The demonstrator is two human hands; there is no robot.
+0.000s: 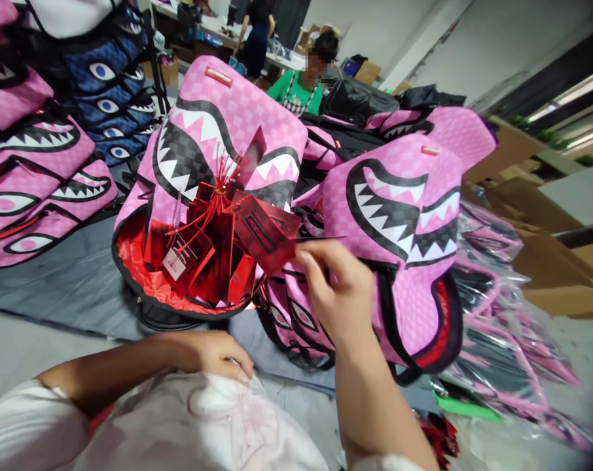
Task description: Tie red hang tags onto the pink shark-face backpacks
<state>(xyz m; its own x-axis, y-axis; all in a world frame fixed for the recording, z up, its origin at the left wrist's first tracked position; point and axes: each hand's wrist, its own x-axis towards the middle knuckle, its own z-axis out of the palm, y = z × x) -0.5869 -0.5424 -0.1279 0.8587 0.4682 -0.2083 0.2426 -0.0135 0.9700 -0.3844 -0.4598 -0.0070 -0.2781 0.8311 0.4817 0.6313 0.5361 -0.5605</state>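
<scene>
Room: a workshop with a pale wall; two people, one in green and one standing in dark clothes, whose head is cut off.
Grey sheet: carries the bags, its near edge running past the person's waist.
Open pink bag: one, near the sheet's near edge, flap raised, red lining showing.
Red tag bundle: one, tied with red strings, lying over the lined opening; overlapping tags defeat a count. One white label shows, its print too small to read.
Right hand: thumb and forefinger pinch the corner of one red tag above the bundle.
Left hand: rests on the white shirt, fingers loosely bent; their undersides are hidden, so its grip cannot be told.
Second pink bag: one, right of the first, also red-lined.
Left stacks: at least four pink bags, four blue ones, cut off above.
Right side: clear-wrapped pink bags, number unclear, beside cardboard boxes.
</scene>
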